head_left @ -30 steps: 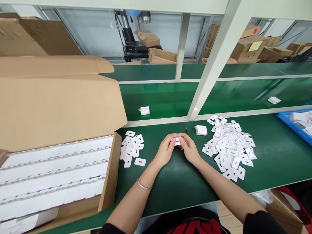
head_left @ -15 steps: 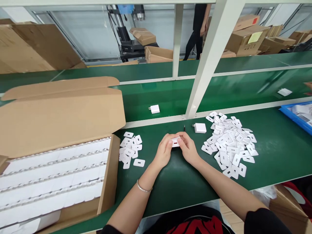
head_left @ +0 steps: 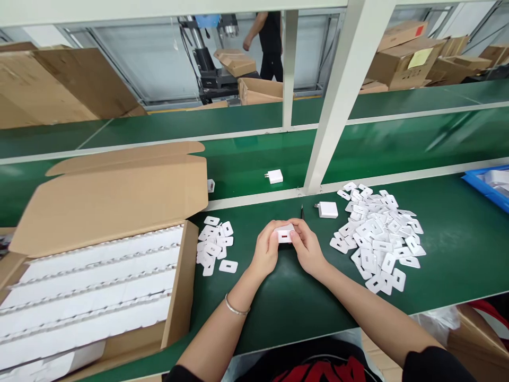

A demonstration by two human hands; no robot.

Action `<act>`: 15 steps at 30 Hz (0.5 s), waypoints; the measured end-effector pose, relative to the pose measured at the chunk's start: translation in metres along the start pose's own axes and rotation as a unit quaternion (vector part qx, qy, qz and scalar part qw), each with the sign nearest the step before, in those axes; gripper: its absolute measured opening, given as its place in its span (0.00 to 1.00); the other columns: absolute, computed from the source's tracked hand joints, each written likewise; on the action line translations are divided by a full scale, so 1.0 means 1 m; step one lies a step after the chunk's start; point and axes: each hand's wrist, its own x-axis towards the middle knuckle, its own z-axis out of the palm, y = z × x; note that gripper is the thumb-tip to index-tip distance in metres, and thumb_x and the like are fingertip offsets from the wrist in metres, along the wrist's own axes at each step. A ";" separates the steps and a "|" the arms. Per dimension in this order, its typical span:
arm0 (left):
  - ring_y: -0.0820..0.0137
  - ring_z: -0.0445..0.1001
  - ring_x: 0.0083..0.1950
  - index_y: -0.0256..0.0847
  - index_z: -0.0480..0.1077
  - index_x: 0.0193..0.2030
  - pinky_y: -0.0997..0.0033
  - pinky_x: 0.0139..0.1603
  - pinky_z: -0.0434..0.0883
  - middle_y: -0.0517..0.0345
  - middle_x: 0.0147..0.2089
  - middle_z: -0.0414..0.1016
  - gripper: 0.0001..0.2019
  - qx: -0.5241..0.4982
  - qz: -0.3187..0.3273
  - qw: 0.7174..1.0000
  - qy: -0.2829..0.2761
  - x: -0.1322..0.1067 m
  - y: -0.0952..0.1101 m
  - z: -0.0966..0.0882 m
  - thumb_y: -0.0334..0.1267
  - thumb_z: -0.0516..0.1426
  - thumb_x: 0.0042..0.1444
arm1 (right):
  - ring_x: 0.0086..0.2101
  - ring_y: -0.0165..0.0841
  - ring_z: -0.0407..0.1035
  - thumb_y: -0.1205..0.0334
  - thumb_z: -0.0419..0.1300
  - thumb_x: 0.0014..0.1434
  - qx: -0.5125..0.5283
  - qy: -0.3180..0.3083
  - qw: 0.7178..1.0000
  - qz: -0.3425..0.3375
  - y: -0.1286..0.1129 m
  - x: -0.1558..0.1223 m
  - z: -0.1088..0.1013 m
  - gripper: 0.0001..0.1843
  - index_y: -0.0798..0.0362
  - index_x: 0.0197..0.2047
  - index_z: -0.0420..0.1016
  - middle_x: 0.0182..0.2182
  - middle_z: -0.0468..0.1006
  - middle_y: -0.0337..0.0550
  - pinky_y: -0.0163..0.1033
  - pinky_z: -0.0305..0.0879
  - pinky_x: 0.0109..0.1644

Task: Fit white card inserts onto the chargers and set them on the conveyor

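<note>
Both hands meet over the green table and hold one small white charger [head_left: 284, 234] with a red port facing me. My left hand [head_left: 267, 249] grips its left side and my right hand [head_left: 306, 245] grips its right side, fingers curled around it. A second white charger [head_left: 328, 209] lies just behind my right hand. A large heap of white stickers [head_left: 377, 236] lies to the right and a smaller heap of white stickers [head_left: 213, 243] to the left.
An open cardboard box [head_left: 175, 297] holding rows of white chargers stands at the left. Another charger [head_left: 275, 176] lies on the green conveyor behind a white post [head_left: 338, 101]. A blue tray [head_left: 487, 185] sits far right. A person stands in the background.
The charger on the conveyor has drifted to the right. My hands have stayed together on the charger, turning it slightly. The person in the background has walked to the left.
</note>
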 end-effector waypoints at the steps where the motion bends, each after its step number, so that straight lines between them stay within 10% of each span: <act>1: 0.59 0.79 0.48 0.43 0.79 0.52 0.58 0.53 0.74 0.47 0.50 0.82 0.31 -0.008 0.002 1.000 0.003 0.000 0.000 0.000 0.65 0.46 0.73 | 0.34 0.39 0.74 0.36 0.53 0.72 -0.001 -0.003 1.000 0.000 0.001 0.000 0.001 0.24 0.46 0.55 0.71 0.34 0.79 0.41 0.46 0.73 0.42; 15: 0.66 0.74 0.39 0.47 0.67 0.69 0.64 0.41 0.74 0.51 0.54 0.78 0.36 -0.098 -0.139 0.985 0.028 -0.004 0.014 0.024 0.71 0.43 0.70 | 0.32 0.36 0.72 0.38 0.52 0.73 0.031 0.001 0.999 -0.019 -0.004 -0.001 -0.002 0.22 0.45 0.59 0.64 0.44 0.75 0.44 0.46 0.74 0.38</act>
